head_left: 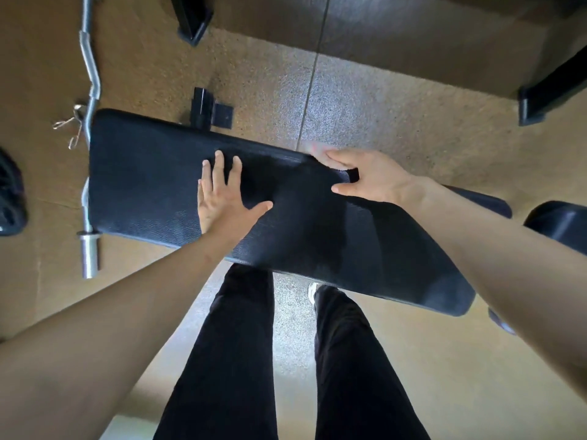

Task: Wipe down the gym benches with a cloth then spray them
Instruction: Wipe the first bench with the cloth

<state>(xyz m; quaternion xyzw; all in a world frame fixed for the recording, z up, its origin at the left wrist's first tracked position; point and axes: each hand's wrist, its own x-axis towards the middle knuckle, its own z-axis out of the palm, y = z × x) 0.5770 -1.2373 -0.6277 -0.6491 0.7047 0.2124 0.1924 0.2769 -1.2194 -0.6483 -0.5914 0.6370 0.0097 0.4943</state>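
A long black padded bench runs from upper left to lower right in front of me. My left hand lies flat on its middle, fingers straight and spread, holding nothing. Over the bench's far edge, my right hand has its fingers stretched out and its thumb apart. A faint pinkish blur shows just beyond those fingertips; it may be a cloth, but I cannot tell. A darker patch crosses the pad between my hands. No spray bottle is in view.
A chrome curl bar lies on the floor along the bench's left end, with a dark weight plate further left. A bench foot sticks out behind. Black frame legs stand beyond. Another pad is at right.
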